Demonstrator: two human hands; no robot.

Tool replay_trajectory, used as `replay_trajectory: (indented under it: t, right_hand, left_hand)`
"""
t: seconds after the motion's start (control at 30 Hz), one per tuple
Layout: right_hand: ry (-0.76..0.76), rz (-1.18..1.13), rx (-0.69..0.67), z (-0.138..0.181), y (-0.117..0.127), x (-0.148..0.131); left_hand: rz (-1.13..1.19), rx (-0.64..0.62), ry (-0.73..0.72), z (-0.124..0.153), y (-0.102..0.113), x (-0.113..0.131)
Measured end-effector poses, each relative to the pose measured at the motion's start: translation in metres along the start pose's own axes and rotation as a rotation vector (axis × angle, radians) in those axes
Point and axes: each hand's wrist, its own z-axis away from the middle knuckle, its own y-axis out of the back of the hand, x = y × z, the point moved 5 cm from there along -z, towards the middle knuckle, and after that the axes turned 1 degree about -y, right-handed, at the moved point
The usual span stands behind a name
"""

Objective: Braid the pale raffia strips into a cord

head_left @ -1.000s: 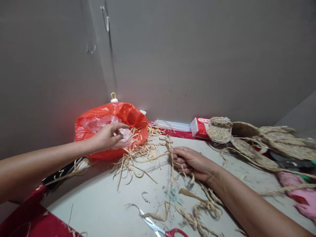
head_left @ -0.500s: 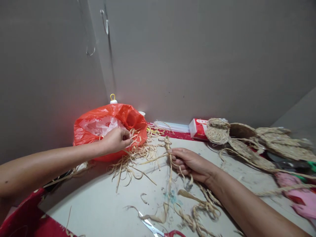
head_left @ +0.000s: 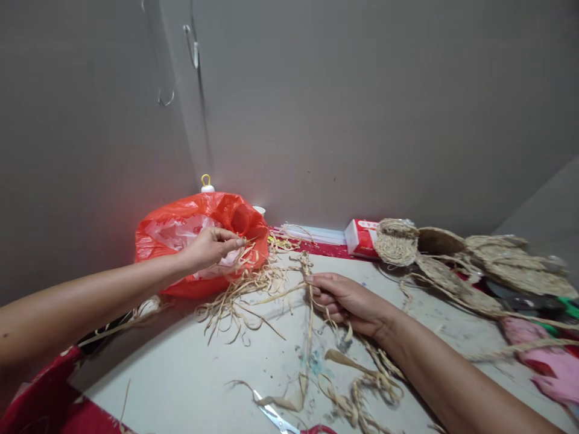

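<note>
My left hand is over the mouth of a red plastic bag, its thumb and fingers pinched on a thin straw strand. Pale straw strands spill from the bag's right side onto the table. My right hand is closed on a braided straw cord near the table's middle. From that grip, loose strands hang toward me and a twisted length of straw rope curls below.
Scissors with red handles lie at the near edge. A red and white tissue pack stands at the back. Woven straw pieces are piled to the right, beside a pink cloth-like item. Grey walls rise behind the table.
My left hand has opened out slightly from a tighter curl, its fingertips shifting a little right and up above the bag. The right hand keeps its hold on the cord.
</note>
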Motion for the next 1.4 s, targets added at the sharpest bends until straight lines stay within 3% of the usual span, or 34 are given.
replay_trajectory:
  t: [0.27, 0.43, 0.53, 0.63, 0.77, 0.83, 0.9, 1.0, 1.1, 1.2, 1.3, 1.4]
  right_hand:
    - [0.003, 0.007, -0.005, -0.001, 0.001, 0.001]
    - [-0.003, -0.005, -0.008, -0.001, 0.000, 0.000]
    - [0.004, 0.003, -0.004, 0.000, -0.001, 0.000]
    - [0.005, 0.006, -0.002, 0.000, -0.001, 0.000]
    - [-0.001, 0.004, -0.005, 0.000, -0.001, 0.001]
    - [0.001, 0.002, -0.002, -0.001, 0.000, 0.001]
    - [0.003, 0.000, 0.004, -0.001, 0.001, 0.002]
    - [-0.002, 0.003, 0.011, -0.001, 0.003, 0.003]
    - [-0.015, 0.000, 0.021, -0.001, 0.004, 0.004]
    - [-0.021, 0.000, 0.032, 0.000, 0.003, 0.004]
    - [-0.022, 0.005, 0.022, 0.000, 0.001, 0.003]
    - [-0.024, 0.012, 0.009, 0.001, 0.000, 0.002]
  left_hand:
    - [0.336, -0.066, 0.013, 0.017, 0.006, 0.028]
    - [0.427, -0.072, 0.061, 0.016, 0.008, 0.025]
    - [0.342, -0.070, 0.071, 0.013, 0.010, 0.017]
    - [0.108, -0.033, 0.066, 0.009, 0.017, 0.007]
    - [-0.297, 0.284, -0.188, 0.010, 0.042, 0.010]
    - [-0.410, 0.340, -0.312, 0.015, 0.047, 0.018]
    - [-0.486, 0.210, -0.341, 0.021, 0.039, 0.024]
    - [-0.614, -0.267, -0.293, 0.040, 0.007, 0.033]
    - [-0.744, -0.630, -0.221, 0.070, -0.022, 0.039]
    - [-0.944, -0.658, -0.122, 0.086, -0.028, 0.035]
    - [-1.077, -0.535, -0.009, 0.085, -0.018, 0.018]
    - [-1.011, -0.419, 0.089, 0.077, -0.008, -0.009]
